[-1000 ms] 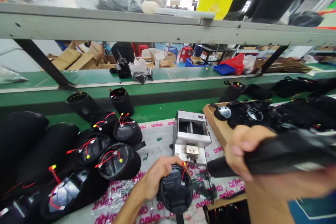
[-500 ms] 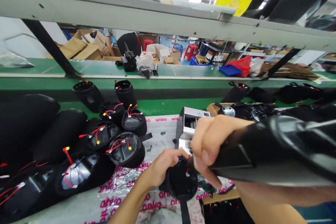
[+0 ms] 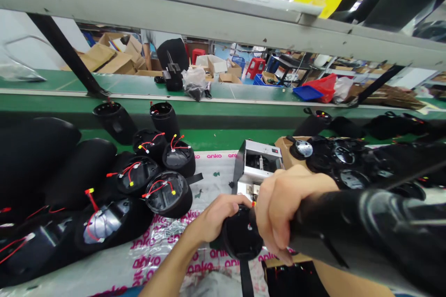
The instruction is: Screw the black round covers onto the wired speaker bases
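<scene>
My left hand (image 3: 218, 216) is closed round a black round unit (image 3: 240, 239) with red wires, held low at centre just above the bench. My right hand (image 3: 284, 206) grips the narrow end of a long black sleeve-like cover (image 3: 369, 232) that stretches off to the right. The cover's end meets the round unit, and my two hands touch there. A black strap (image 3: 245, 278) hangs below the unit.
Several black round units with red wires (image 3: 167, 192) lie in a heap on the left. A small metal machine (image 3: 259, 164) stands behind my hands. A cardboard tray of black parts (image 3: 334, 158) sits right. A green conveyor (image 3: 223, 113) and grey shelf beam (image 3: 209, 18) run across.
My right hand has swung the long black cover in from the right until its end meets the round unit. My left hand has stayed put, still holding the unit.
</scene>
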Available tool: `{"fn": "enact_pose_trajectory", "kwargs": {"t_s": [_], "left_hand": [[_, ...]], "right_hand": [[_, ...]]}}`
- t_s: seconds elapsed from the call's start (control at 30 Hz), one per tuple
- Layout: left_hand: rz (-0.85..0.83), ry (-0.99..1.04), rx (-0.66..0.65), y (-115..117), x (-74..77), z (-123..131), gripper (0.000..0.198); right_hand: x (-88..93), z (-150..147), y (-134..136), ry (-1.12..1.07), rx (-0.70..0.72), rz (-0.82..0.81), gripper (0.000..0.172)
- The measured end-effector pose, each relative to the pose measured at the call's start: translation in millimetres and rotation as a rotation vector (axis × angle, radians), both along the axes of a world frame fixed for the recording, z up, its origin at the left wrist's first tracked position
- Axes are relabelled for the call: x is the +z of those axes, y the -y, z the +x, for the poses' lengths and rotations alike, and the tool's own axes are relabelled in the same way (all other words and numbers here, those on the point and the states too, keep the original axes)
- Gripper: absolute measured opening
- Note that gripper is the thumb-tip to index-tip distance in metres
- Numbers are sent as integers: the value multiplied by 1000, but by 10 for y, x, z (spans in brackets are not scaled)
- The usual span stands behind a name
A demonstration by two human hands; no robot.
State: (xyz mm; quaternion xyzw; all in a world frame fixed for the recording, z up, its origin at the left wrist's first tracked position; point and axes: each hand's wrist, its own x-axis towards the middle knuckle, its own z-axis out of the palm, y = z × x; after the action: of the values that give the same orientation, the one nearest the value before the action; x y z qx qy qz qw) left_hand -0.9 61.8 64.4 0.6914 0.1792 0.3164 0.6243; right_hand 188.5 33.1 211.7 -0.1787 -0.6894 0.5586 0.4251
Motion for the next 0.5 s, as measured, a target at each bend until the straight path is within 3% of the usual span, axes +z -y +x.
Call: {"fn": "enact_pose_trajectory", "kwargs": {"t_s": [0.1, 0.27, 0.5], "left_hand": [[-37, -25, -9, -8, 23, -5, 48], [-80, -45, -1, 0, 67, -30, 45], [-92, -69, -3, 5, 83, -12, 54]], "right_hand": [[6, 75, -113, -35, 114, 36, 40], [3, 180, -271, -43, 356, -53, 30], [-177, 13, -71, -212, 85, -138, 45]]}}
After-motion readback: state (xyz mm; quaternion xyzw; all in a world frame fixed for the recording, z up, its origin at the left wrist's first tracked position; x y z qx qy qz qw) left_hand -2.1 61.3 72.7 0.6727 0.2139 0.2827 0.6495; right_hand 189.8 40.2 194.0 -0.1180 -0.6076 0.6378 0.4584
